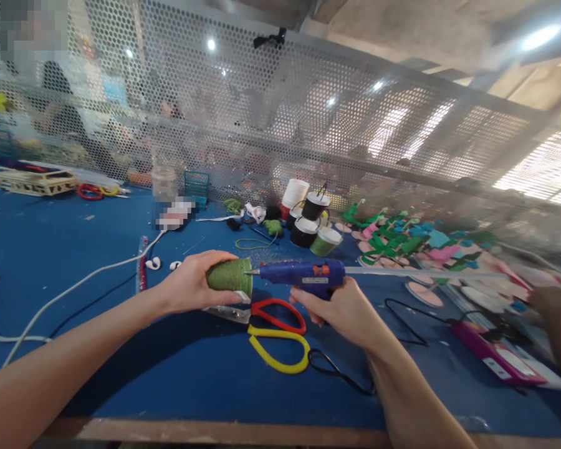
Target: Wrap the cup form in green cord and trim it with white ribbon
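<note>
My left hand point(189, 285) is wrapped round a small green-covered cup point(230, 276), held on its side above the blue table point(75, 262). My right hand point(341, 308) grips a blue hot glue gun point(303, 274) by its handle. The gun's metal nozzle points left and meets the cup's rim. A long clear glue stick point(416, 272) juts from the back of the gun. Just under my hands lie scissors with a red and a yellow handle point(278, 333).
Several black, white and green cups point(311, 224) stand behind the gun. Green, pink and blue cut-out pieces point(416, 243) are spread at the right. A white cable point(75, 287) crosses the left side. A pink box point(495, 358) and another person's hand point(558, 312) are at the right. A perforated metal screen point(262, 112) closes the back.
</note>
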A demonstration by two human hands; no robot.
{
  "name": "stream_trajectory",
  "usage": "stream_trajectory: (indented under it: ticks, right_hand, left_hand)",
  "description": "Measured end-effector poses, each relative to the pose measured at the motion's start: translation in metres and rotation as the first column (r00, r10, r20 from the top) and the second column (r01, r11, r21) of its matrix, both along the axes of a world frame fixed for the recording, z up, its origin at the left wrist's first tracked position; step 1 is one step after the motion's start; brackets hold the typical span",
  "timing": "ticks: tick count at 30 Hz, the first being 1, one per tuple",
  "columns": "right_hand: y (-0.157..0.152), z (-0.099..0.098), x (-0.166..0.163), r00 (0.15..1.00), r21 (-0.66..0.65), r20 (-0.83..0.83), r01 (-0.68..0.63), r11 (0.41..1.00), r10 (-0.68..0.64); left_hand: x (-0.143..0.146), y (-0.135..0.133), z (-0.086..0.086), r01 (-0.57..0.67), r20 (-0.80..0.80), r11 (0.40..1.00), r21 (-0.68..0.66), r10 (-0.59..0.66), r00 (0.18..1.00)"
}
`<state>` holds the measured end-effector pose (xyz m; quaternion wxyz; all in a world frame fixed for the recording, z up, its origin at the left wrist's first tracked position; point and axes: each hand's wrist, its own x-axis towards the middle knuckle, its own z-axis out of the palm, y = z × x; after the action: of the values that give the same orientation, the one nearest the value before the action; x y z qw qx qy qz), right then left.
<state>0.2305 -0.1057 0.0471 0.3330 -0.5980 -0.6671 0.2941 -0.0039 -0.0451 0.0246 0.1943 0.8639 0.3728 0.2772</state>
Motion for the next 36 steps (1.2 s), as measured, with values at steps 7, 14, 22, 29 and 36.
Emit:
stream_trajectory:
  ticks: [7,14,22,29,36]
  right_hand:
    - [0.0004,0.0025,0.0,0.997,0.013,-0.077,0.012,1.0,-0.011]
    - [0.0003,0.0026,-0.0006,0.995,-0.017,-0.104,-0.003,1.0,0.001]
    - [0.0003,0.0022,0.0003,0.997,-0.005,-0.069,-0.03,1.0,0.03]
    - [-0.0005,0.0029,0.0002,0.998,-0.003,-0.053,-0.03,1.0,0.03]
    - [-0.0018,0.0017,0.0019,0.999,0.031,-0.034,-0.018,0.999,0.019]
  left_hand:
    - [-0.002,0.0001,-0.0024,0.033,0.02,0.992,0.119,-0.036,0.999]
    - [-0.0033,-0.0001,-0.005,0.03,0.001,0.985,0.169,-0.03,1.0]
    - [-0.0019,0.0,-0.0037,0.032,0.017,0.99,0.135,-0.035,0.999]
    - [0.0003,-0.0011,-0.0029,0.008,0.067,1.0,0.028,-0.01,0.998]
    - [-0.0005,0.0003,-0.0027,-0.009,0.057,0.999,0.05,0.006,0.998]
